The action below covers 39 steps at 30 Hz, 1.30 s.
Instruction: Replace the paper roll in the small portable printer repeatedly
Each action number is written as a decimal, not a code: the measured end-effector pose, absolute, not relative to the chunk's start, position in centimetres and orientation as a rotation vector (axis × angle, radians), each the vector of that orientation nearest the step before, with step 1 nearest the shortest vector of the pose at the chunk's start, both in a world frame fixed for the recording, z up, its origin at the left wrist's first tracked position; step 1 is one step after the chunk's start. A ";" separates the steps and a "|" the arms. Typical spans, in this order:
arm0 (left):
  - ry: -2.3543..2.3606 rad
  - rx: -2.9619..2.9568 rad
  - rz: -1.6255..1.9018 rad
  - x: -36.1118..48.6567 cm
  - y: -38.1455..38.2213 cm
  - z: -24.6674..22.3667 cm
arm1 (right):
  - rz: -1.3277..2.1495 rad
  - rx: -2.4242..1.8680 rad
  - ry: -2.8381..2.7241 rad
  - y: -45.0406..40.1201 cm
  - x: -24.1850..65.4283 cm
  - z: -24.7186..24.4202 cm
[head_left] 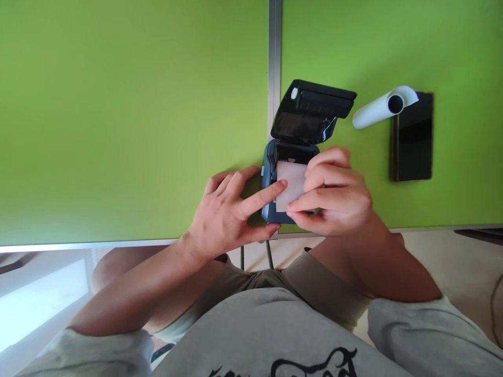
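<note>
Green table (129,120), pale floor (436,262), right hand (334,193) pinching paper (293,176), left hand (227,214) spread, seemingly against black device (298,125)

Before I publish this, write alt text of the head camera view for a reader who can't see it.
Two bare hands, left and right, hold a slip of white paper over a small dark device with its lid open. To the right on the green table are a white paper roll and a black phone.
</note>
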<state>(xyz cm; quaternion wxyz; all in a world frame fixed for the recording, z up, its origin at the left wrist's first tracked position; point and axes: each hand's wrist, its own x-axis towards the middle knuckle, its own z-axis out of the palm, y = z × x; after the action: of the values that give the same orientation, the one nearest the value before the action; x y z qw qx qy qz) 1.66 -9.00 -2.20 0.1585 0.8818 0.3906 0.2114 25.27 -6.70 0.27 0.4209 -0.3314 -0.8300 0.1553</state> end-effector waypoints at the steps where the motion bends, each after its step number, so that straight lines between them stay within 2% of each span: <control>1: 1.110 2.528 0.606 1.7 -9.0 -2.2 | 0.400 -0.824 -2.084 -6.8 25.2 0.3; 9: 1.083 2.591 0.601 1.6 -9.1 -2.2 | 0.405 -0.727 -2.007 -6.1 25.6 -0.2; 14: 1.072 2.585 0.567 1.4 -9.0 -2.2 | 0.174 -1.058 -1.647 -5.3 26.3 -1.6; 18: 1.068 2.591 0.568 1.4 -9.1 -2.3 | 0.279 -1.176 -1.632 -5.3 26.4 -2.5; 25: 1.070 2.587 0.546 1.4 -9.0 -2.3 | 0.554 -1.074 -1.634 -4.8 26.2 -3.5; 32: 1.062 2.600 0.568 1.4 -9.1 -2.4 | 0.486 -1.064 -1.480 -4.5 26.1 -3.9; 39: 1.069 2.592 0.541 1.4 -9.1 -2.5 | 0.467 -1.138 -1.562 -4.9 26.3 -4.0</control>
<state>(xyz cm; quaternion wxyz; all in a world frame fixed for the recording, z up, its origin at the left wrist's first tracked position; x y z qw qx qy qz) 1.39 -9.06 -2.46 0.1427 0.8985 0.3704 0.1874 26.28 -4.88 -4.03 0.5451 -0.4799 -0.6586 0.1969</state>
